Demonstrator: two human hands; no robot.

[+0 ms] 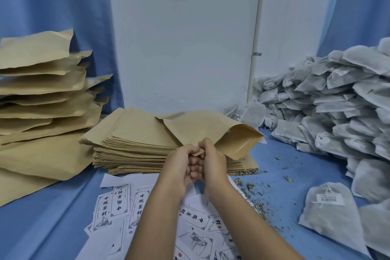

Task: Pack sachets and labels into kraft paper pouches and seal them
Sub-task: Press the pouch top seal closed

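Note:
Both my hands hold one kraft paper pouch (213, 131) above the stack of flat empty pouches (135, 145). My left hand (181, 167) and my right hand (211, 162) pinch the near corner of its mouth, fingers curled together. The pouch mouth gapes open toward the right. White printed labels (118, 202) lie scattered on the blue table under my forearms. Grey-white mesh sachets (329, 99) are heaped at the right, and one single sachet (329, 215) with a small tag lies nearer on the right.
Filled kraft pouches (42, 95) are piled high at the left. Loose herb crumbs (257, 190) litter the blue table (295, 167) right of the labels. A white wall panel and blue curtains close off the back.

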